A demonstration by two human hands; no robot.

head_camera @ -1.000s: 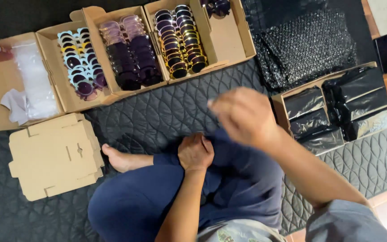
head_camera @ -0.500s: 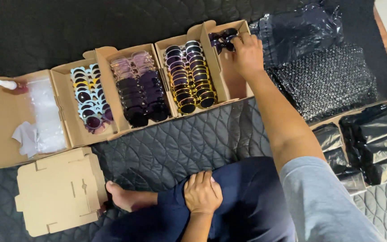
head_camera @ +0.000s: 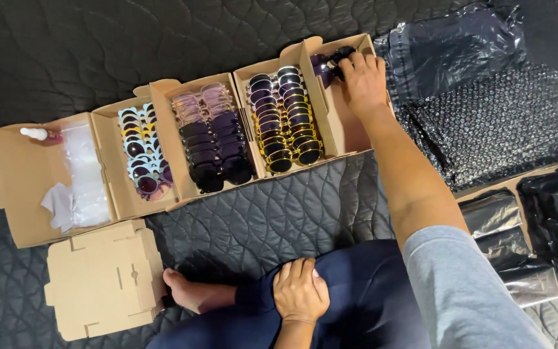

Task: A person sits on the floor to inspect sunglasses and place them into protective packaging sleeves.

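Right hand (head_camera: 364, 81) reaches into the rightmost cardboard box (head_camera: 350, 123), fingers curled around a pair of dark purple sunglasses (head_camera: 330, 61) at the box's far end; grasp looks closed on the frame, though the lenses are partly hidden by the fingers. Left hand (head_camera: 301, 292) lies flat and relaxed on the person's knee, dark blue trousers (head_camera: 363, 304), holding nothing. A bare foot (head_camera: 191, 292) pokes out just beside it.

Next box to the left holds two rows of gold-rimmed sunglasses (head_camera: 282, 116), packed tight. Then a box of pink and dark purple sunglasses (head_camera: 211, 139), then one of light blue-framed sunglasses (head_camera: 140, 155). Leftmost open box (head_camera: 17, 187) has clear plastic bags (head_camera: 85, 174), a grey cloth (head_camera: 58, 203) and a small white bottle (head_camera: 34, 134). A stack of flat folded cardboard blanks (head_camera: 104, 281) lies near the foot. Everything sits on a black quilted mat (head_camera: 259, 207). Right side: bubble wrap (head_camera: 492, 123), and a box of black plastic-wrapped packs (head_camera: 524, 239).
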